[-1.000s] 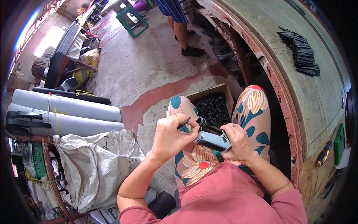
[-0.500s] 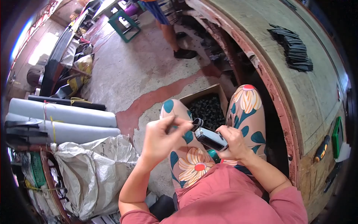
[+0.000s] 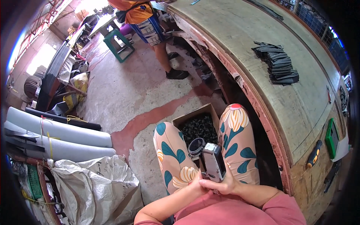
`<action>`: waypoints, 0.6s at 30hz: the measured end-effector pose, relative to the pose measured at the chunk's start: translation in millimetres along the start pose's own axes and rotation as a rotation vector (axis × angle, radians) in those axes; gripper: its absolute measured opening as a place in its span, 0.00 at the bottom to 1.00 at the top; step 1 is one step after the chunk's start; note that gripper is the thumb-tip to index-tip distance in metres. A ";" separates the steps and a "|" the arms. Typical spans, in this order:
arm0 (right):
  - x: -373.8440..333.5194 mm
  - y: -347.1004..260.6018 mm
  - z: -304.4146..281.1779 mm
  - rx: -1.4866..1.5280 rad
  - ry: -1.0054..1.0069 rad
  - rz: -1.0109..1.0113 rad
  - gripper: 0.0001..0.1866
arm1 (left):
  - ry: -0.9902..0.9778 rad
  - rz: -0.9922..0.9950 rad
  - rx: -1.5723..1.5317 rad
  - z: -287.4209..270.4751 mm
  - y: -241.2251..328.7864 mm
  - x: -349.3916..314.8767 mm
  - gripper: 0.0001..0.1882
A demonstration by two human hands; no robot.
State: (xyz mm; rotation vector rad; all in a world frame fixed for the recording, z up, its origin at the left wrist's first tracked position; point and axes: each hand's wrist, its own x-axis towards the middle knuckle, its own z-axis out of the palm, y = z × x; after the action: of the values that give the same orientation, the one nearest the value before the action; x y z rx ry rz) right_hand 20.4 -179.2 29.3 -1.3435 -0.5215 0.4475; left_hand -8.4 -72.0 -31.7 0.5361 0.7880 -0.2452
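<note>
A grey-and-black stapler point(image 3: 213, 162) points away from me above my lap. Both hands are closed round its near end: my left hand point(image 3: 199, 183) on the left side, my right hand point(image 3: 226, 181) on the right, thumbs close together. At the stapler's far end sits a black ribbed strip bent into a loop point(image 3: 196, 146). Whether the loop lies between the jaws is hard to make out. Beyond my knees stands an open cardboard box point(image 3: 210, 107) holding a heap of small black pieces point(image 3: 199, 128).
On the right, a wooden workbench point(image 3: 232, 45) carries a pile of black strips point(image 3: 277, 63), a screwdriver point(image 3: 314, 153) and a green-framed object point(image 3: 331, 138). Pale rolls point(image 3: 63, 131) and a white sack point(image 3: 93, 183) lie left. A person point(image 3: 144, 22) stands near a green stool point(image 3: 118, 45).
My left hand has left the loop and joined my right on the stapler. The stapler has turned to point away from me. The head view has tilted up.
</note>
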 end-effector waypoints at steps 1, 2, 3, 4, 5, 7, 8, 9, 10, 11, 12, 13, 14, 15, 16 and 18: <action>-1.8 -2.5 1.7 0.047 0.010 0.021 0.14 | 0.003 0.008 -0.016 0.2 -2.9 -0.4 0.10; -3.4 -4.0 2.3 0.094 0.020 0.043 0.14 | 0.007 0.015 -0.032 0.2 -5.7 -0.9 0.11; -4.4 -2.9 1.5 0.096 0.021 0.045 0.14 | 0.010 0.023 -0.047 0.0 -8.3 -1.4 0.11; -2.9 1.9 -0.5 0.060 0.026 0.045 0.13 | 0.011 0.031 -0.059 -0.1 -9.3 0.1 0.12; -0.9 7.5 -2.3 0.025 0.031 0.044 0.13 | 0.012 0.039 -0.071 -0.3 -10.1 1.5 0.13; 6.1 10.5 -6.3 -0.040 0.005 0.131 0.13 | 0.014 0.057 -0.097 -1.2 -11.4 4.6 0.14; 7.6 10.7 -5.2 0.008 0.054 0.120 0.13 | 0.015 0.067 -0.112 -1.9 -11.9 6.2 0.14; 9.1 11.6 -3.9 0.056 0.101 0.109 0.13 | 0.016 0.078 -0.127 -2.8 -12.0 7.6 0.15; 9.7 14.8 -8.3 0.121 0.071 0.165 0.13 | 0.070 0.253 0.099 -4.7 -2.4 14.1 0.20; 11.6 14.2 -12.1 0.190 0.044 0.222 0.13 | 0.126 0.424 0.332 -2.6 16.3 17.8 0.24; 13.4 6.3 -15.3 0.146 0.056 0.251 0.12 | 0.040 0.432 0.304 0.1 31.0 14.2 0.27; 12.5 8.1 -17.2 0.149 0.058 0.252 0.12 | -0.046 0.436 0.279 10.8 46.4 3.0 0.30; 11.1 11.7 -20.1 0.065 0.043 0.273 0.11 | -0.163 0.511 0.289 22.5 57.7 -7.0 0.32; 10.6 15.1 -22.3 -0.018 0.031 0.294 0.10 | -0.282 0.582 0.299 32.6 67.3 -12.2 0.35; 10.4 14.5 -21.0 -0.002 0.045 0.294 0.10 | -0.375 0.582 0.325 37.9 75.8 -15.0 0.33; 11.4 12.9 -19.1 -0.010 0.035 0.282 0.11 | -0.351 0.540 0.380 43.5 85.9 -14.9 0.32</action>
State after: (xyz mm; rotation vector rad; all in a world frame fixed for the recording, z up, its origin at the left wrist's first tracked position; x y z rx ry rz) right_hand 40.8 -185.4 14.9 -1.4379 -0.3053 0.6513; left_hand 42.4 -23.2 35.8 1.0103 0.2332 0.0185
